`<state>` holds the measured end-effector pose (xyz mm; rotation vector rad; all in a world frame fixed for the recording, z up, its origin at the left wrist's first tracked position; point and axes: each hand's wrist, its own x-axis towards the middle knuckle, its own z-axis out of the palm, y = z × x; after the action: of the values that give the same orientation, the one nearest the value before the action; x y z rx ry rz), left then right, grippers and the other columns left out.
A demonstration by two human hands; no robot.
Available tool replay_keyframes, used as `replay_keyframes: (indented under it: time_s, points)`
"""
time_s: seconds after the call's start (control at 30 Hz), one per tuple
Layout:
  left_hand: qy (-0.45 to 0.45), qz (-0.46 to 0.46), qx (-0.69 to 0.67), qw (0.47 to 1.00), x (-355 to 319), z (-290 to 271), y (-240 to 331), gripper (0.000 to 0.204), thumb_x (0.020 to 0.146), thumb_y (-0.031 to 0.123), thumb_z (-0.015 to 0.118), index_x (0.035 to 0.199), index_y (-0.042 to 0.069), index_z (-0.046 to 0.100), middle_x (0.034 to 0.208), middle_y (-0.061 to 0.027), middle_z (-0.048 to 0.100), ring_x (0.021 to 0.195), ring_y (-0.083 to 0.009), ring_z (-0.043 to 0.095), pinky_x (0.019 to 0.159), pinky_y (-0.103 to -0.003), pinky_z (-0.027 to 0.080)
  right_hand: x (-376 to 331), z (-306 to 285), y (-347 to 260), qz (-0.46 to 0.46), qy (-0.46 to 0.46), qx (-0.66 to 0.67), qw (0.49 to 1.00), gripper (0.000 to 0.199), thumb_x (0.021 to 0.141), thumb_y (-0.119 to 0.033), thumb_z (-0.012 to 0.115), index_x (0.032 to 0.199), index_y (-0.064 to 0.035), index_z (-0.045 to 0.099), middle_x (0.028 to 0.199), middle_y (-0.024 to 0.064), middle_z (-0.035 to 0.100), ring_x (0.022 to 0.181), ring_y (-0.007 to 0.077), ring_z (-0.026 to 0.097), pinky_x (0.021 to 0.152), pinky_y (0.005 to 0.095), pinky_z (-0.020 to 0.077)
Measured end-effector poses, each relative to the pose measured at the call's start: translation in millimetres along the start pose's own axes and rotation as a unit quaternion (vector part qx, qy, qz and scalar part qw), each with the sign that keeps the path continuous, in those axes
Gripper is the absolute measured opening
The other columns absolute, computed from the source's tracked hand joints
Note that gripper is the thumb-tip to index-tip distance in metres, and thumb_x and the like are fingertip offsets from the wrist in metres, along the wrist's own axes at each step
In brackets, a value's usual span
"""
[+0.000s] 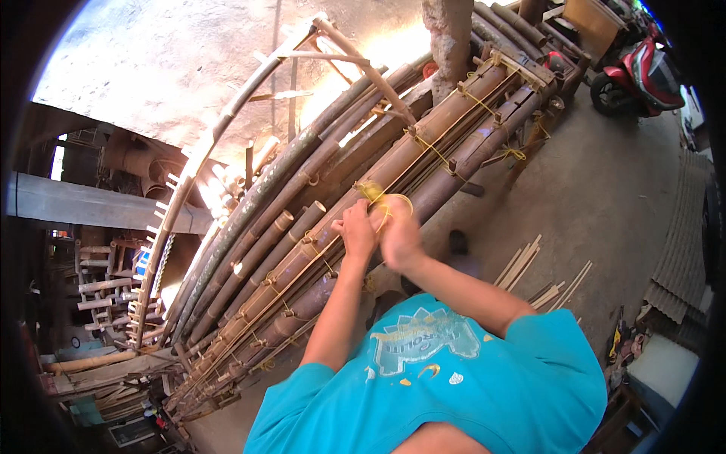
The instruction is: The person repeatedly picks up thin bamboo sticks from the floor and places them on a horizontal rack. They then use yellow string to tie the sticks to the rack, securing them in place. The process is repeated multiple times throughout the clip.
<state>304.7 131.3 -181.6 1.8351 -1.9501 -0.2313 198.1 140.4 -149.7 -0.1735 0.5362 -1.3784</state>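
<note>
Mid-tie, frame centre: left hand point(357, 231) & right hand point(398, 231) both closed on thin yellow cane strip point(382, 203) over long brown bamboo poles point(423, 151); next needs firm pull, prob.

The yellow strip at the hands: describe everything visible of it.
The yellow strip is a thin, flexible band, like split cane or plastic strapping, pale yellow. It curls in a loose loop above the bamboo poles, right where the left hand and right hand meet. Both hands seem to grip it, though motion blur hides the exact hold. One end runs down toward a pole. Similar yellow ties already bind the poles to short crosspieces elsewhere.
</note>
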Motion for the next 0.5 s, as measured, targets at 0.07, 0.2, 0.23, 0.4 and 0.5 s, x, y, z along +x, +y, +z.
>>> replay_keyframes:
  time_s: [0.07, 0.2, 0.23, 0.4, 0.5]
  points:
    - [0.021, -0.062, 0.040, 0.997, -1.4, 28.2, -17.9, 0.022, 0.091, 0.028, 0.064, 0.097, 0.007, 0.056, 0.088, -0.0101, 0.058, 0.093, -0.0303, 0.054, 0.081, -0.041, 0.037, 7.3, 37.7, 25.5, -0.126, -0.245, -0.509, 0.815, 0.026, 0.100, -0.030, 0.046, 0.102, -0.0114, 0.064, 0.084, 0.0099, 0.063, 0.080, 0.0291, 0.061, 0.081, 0.0442, 0.0491]
    - [0.040, -0.020, -0.037, 0.998, 4.7, 9.5, -10.0, 0.016, 0.093, 0.019, 0.057, 0.105, 0.010, 0.061, 0.099, -0.0112, 0.065, 0.095, -0.0272, 0.057, 0.080, -0.046, 0.034, 91.0, 57.2, 1.9, -0.136, -0.379, -0.865, 0.300, 0.046, 0.097, -0.051, 0.043, 0.104, -0.0168, 0.073, 0.094, 0.0155, 0.068, 0.091, 0.0342, 0.065, 0.080, 0.0517, 0.0485]
    - [0.072, -0.011, -0.012, 0.997, 5.0, 7.9, -10.6, 0.014, 0.093, 0.015, 0.055, 0.105, 0.011, 0.062, 0.102, -0.0099, 0.067, 0.098, -0.0252, 0.059, 0.081, -0.047, 0.031, 111.2, 52.3, -5.8, -0.173, -0.288, -0.911, 0.238, 0.053, 0.097, -0.055, 0.043, 0.104, -0.0124, 0.074, 0.094, 0.0162, 0.069, 0.088, 0.0314, 0.065, 0.077, 0.0497, 0.0495]
    - [0.056, -0.026, -0.081, 0.995, 4.9, 2.3, 0.6, 0.024, 0.095, 0.020, 0.055, 0.117, 0.013, 0.062, 0.104, -0.0087, 0.067, 0.089, -0.0234, 0.060, 0.085, -0.043, 0.032, 108.2, 62.6, -29.0, 0.088, -0.334, -0.550, 0.761, 0.050, 0.098, -0.043, 0.052, 0.086, 0.0021, 0.068, 0.068, 0.0098, 0.061, 0.066, 0.0173, 0.057, 0.067, 0.0385, 0.0499]
    - [0.110, 0.022, 0.027, 0.993, -10.2, 43.8, -56.2, 0.014, 0.096, 0.021, 0.056, 0.097, 0.017, 0.069, 0.084, -0.0005, 0.069, 0.084, -0.0167, 0.062, 0.085, -0.040, 0.026, 17.5, 64.2, -97.8, -0.077, -0.545, -0.521, 0.653, 0.044, 0.098, -0.035, 0.049, 0.076, 0.0016, 0.060, 0.072, 0.0193, 0.063, 0.065, 0.0301, 0.061, 0.066, 0.0434, 0.0490]
